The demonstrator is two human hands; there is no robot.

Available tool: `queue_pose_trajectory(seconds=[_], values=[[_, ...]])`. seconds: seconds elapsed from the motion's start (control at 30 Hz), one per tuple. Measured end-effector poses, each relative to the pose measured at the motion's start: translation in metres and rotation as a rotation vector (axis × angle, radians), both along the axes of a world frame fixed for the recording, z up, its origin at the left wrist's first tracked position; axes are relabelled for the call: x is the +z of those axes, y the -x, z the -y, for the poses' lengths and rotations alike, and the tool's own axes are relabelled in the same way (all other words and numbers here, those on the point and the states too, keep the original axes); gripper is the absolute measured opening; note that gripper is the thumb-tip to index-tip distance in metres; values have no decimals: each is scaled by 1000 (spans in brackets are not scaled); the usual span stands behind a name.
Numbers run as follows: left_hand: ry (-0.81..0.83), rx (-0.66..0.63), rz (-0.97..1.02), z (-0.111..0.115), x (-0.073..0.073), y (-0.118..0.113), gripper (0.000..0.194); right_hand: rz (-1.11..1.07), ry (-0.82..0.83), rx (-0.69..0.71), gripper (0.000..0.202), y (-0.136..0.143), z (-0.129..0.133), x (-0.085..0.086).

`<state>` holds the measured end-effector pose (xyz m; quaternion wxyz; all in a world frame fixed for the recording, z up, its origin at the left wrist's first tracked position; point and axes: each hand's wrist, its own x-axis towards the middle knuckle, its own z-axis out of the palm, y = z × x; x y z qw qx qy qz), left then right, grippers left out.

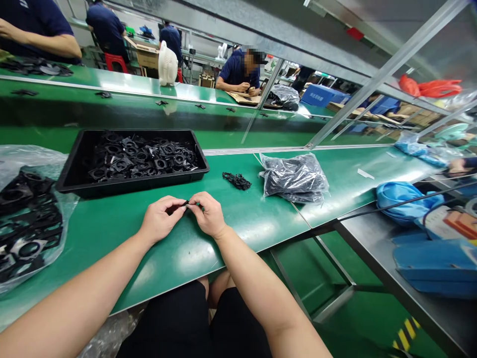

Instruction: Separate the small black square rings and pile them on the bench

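Observation:
My left hand point(162, 219) and my right hand point(207, 213) meet above the green table, pinching a small black part point(185, 203) between the fingertips. Most of that part is covered by my fingers, so its full shape is hidden. Behind my hands stands a black tray point(137, 188) full of black plastic pieces point(162, 163) with round openings. To the right of the tray lies a small pile of black rings point(237, 181). A clear plastic bag point(294, 178) packed with dark pieces rests further right.
An open plastic bag point(30, 228) of black frames lies at the left. Past the table point(257, 223) runs a belt point(208, 119) with several small black pieces. A metal post point(372, 84) rises at right, near a blue cloth point(406, 199). A co-worker point(238, 74) sits opposite.

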<state>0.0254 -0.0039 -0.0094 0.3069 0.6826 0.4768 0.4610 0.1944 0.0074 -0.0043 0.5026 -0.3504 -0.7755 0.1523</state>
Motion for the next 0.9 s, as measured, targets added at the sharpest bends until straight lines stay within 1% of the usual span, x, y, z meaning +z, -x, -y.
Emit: queue_pose_trajectory(seconds=[0.07,0.2,0.27,0.57,0.77,0.9], values=[[12,-2,28,0,-1,-1,22,-24,-1,-2,9,1,0,0],[104,-20,147,-1,-6,-2,25,-51,-39,-18,7,1,0,-1],[122,-21,164,-2,-8,-2,26,-56,-64,-20,6,2,0,-1],[88,-13,133,-1,-10,-1,25,15,-17,-51,11,1,2,1],[34,9,55,1,-5,-2,23,40,-4,-68,10,1,1,-1],[-1,11,28,1,-3,-1,22,63,-33,-63,13,0,1,-2]])
